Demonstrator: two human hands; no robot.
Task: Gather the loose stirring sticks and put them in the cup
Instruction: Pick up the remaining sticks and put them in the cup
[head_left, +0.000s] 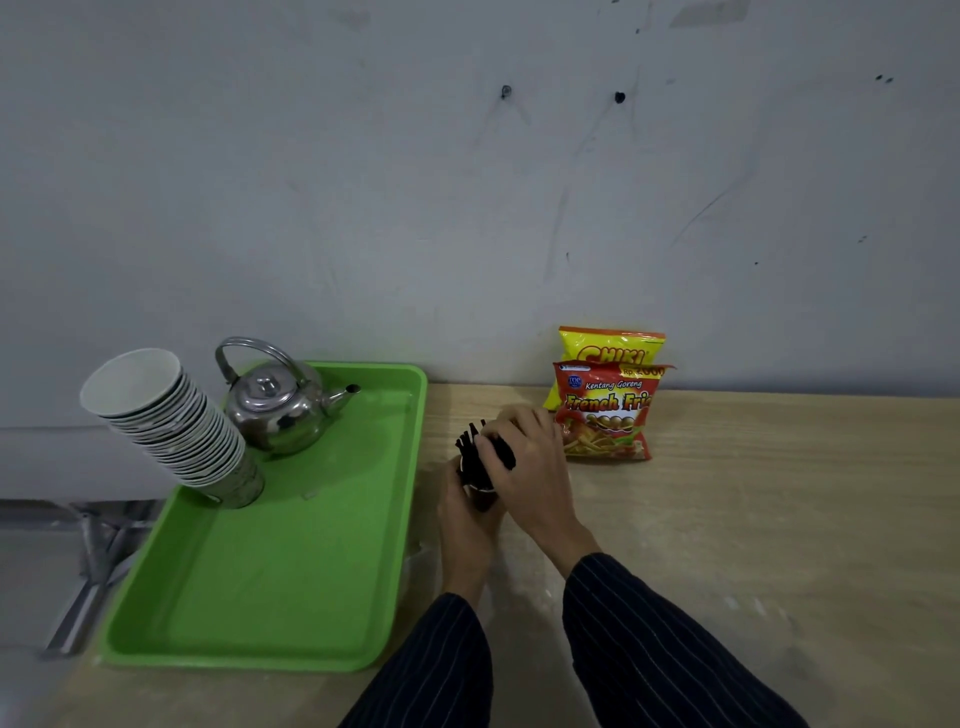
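A bundle of black stirring sticks stands in a small cup on the wooden table, just right of the green tray. My left hand wraps around the cup from below and left. Over the cup's top my right hand closes its fingers on the upper ends of the sticks. Most of the cup is hidden by both hands.
A green tray lies at the left and holds a steel kettle and a leaning stack of paper cups. Two snack bags lean against the wall behind my hands. The wooden table extends to the right.
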